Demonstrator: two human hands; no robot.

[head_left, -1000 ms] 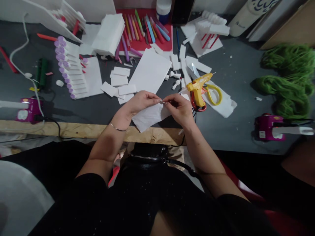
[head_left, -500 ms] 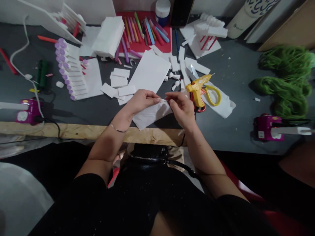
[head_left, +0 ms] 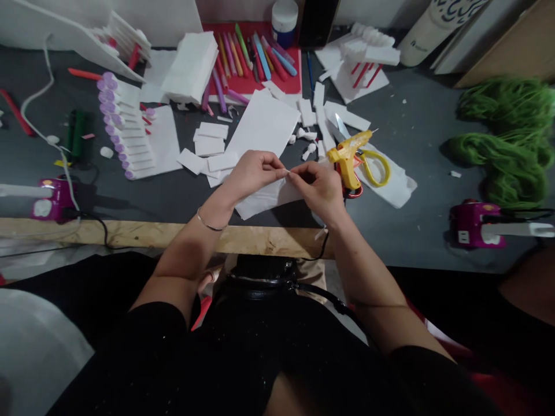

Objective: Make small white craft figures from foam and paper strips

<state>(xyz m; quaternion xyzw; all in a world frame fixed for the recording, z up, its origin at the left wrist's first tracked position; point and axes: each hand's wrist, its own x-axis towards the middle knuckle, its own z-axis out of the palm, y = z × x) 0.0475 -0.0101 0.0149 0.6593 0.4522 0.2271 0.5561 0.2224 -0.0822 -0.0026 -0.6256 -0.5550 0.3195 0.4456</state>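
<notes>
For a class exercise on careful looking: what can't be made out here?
- Head view: shape of the piece pinched by the left hand and right hand; tiny, finger-covered.
- Head view: middle of the scissors; hidden by the glue gun.
- Head view: top of the white bottle; cut off by the upper edge.

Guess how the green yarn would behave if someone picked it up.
The yarn would probably droop, since its strands lie in soft, curving loops. It looks likely to be light for its size, being a loose heap of thin strands. Stray loops around its edges might trail or tangle if only one part were lifted.
</notes>
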